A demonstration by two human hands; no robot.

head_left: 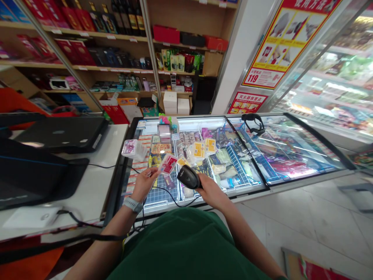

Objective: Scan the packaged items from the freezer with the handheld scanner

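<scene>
My left hand (145, 181) pinches a small flat packet with a red and white label (168, 165) by its left end, above the freezer's glass lid. In my right hand (211, 190) is a black barcode scanner (188, 177), its head pointing left toward the packet. A cable (171, 198) loops below the scanner over the glass. Just beyond lie two yellow-labelled packets, one on the left (199, 149) and one on the right (210, 146). To the left of my hands stands a stack of pink-and-white packets (130, 148) on the glass.
The chest freezer (265, 186) stretches to the right, with bagged goods under its glass and a black strapped object (254, 123) on top. A counter (99, 171) with black equipment (64, 134) is at left. Shelves with bottles (128, 19) stand behind.
</scene>
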